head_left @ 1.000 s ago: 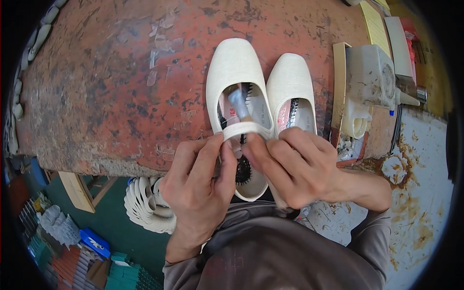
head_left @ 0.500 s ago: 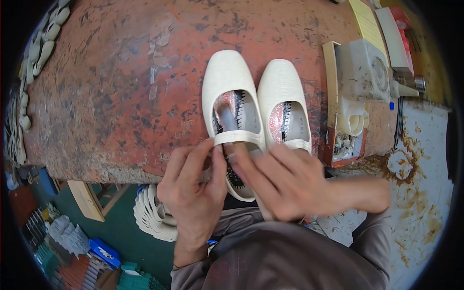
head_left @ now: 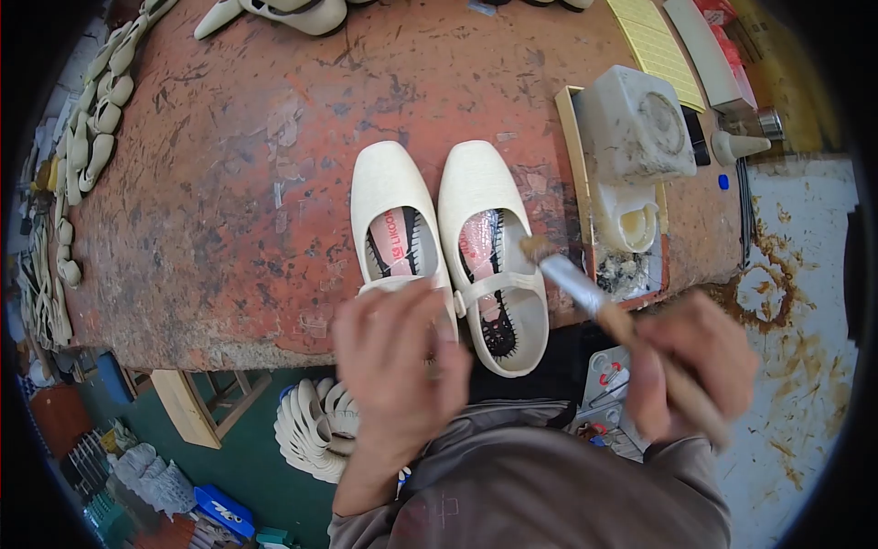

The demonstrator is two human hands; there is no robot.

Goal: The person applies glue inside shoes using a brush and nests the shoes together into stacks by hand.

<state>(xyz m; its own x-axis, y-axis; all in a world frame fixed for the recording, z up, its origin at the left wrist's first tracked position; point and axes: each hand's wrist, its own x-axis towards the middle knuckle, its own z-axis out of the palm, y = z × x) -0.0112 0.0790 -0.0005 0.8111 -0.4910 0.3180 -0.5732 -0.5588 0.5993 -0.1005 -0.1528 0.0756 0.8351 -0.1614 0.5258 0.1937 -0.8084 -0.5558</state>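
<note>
Two cream shoes stand side by side at the table's front edge, toes pointing away. My left hand [head_left: 398,357] is over the heel part of the left shoe [head_left: 390,188], blurred, its fingers apart and hiding part of the strap. My right hand [head_left: 690,366] is closed round the wooden handle of a brush [head_left: 585,291], whose bristles are beside the opening of the right shoe [head_left: 480,188]. The strap of the right shoe lies across its opening. Pink printed insoles with black stitching show inside both shoes.
On the worn red table [head_left: 229,201], a tray [head_left: 574,156] at the right holds a dirty white container [head_left: 640,123] and a cup [head_left: 637,227]. More shoes [head_left: 306,14] are at the far edge and along the left. A stack of cream pieces [head_left: 311,430] hangs below the front edge.
My right hand has pulled the brush out of the left shoe and moved right. My left hand has let go of the left shoe's strap. The view has shifted.
</note>
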